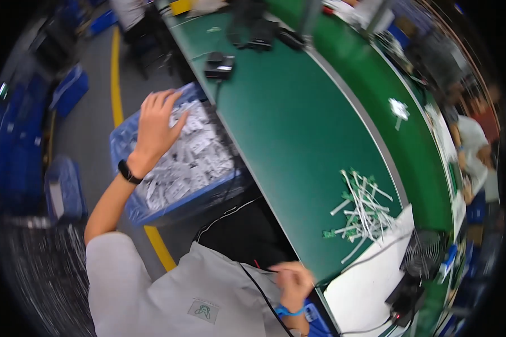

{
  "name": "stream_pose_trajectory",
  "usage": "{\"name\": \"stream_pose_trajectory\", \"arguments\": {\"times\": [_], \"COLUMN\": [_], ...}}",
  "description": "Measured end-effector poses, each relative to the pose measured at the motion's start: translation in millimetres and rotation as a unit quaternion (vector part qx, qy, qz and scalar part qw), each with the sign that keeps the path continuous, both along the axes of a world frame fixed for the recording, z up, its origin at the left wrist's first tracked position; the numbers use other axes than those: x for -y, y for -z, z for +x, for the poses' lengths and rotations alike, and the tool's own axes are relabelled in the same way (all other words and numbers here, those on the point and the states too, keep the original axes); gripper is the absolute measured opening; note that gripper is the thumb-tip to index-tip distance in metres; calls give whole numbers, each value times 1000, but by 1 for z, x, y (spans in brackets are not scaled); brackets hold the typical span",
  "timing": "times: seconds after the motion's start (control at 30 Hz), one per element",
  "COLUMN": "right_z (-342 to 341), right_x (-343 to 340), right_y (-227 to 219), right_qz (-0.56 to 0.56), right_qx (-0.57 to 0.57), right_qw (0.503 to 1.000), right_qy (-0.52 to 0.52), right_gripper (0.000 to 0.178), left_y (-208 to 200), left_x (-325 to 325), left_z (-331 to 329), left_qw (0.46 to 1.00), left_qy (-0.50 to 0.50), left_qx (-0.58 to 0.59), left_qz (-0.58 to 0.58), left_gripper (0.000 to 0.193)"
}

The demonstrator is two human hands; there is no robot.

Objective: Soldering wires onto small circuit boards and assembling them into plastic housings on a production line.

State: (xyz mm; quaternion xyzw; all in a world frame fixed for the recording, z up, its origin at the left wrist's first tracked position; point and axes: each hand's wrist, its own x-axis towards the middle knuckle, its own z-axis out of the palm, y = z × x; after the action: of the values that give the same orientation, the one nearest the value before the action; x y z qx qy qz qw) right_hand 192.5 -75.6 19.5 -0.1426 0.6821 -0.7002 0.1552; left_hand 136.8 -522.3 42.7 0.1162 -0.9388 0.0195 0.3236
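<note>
My left hand [158, 126] is over the far left part of a blue bin [180, 209] lined with clear plastic. Its fingers are spread, and I see nothing held in them. Inside the bin lie many small white pieces [192, 163], some looking like little printed packets. My right hand [293, 281] is low in front of my body, beside the near edge of the green table. Motion blurs its fingers, so their grip does not show. On the table, to the right, is a loose pile of white cables [365, 216] with small green parts among them.
A black box-shaped device [219, 65] with a cable stands at the table's left edge. A white sheet [362, 289], a black fan [424, 253] and a metal rail [357, 106] line the right side. Another small white bundle [398, 108] lies beyond the rail. People work farther off.
</note>
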Motion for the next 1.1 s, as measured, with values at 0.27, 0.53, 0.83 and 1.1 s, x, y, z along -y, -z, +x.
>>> {"name": "stream_pose_trajectory", "arguments": {"times": [0.27,0.53,0.83,1.1], "right_z": [-3,-20,-163,-179], "right_x": [197,333,416,420], "right_y": [57,100,235,290], "right_qz": [-66,-15,280,347], "right_qx": [249,245,-107,-287], "right_qw": [870,828,943,882], "right_qy": [-420,-505,-147,-138], "right_gripper": [24,36,55,66], "left_y": [162,312,289,333], "left_x": [77,163,167,190], "left_z": [198,232,141,155], "left_qw": [888,703,872,797], "left_qy": [-294,-474,-337,-346], "left_qx": [171,9,-21,-57], "left_qz": [310,529,355,492], "left_gripper": [66,75,61,117]}}
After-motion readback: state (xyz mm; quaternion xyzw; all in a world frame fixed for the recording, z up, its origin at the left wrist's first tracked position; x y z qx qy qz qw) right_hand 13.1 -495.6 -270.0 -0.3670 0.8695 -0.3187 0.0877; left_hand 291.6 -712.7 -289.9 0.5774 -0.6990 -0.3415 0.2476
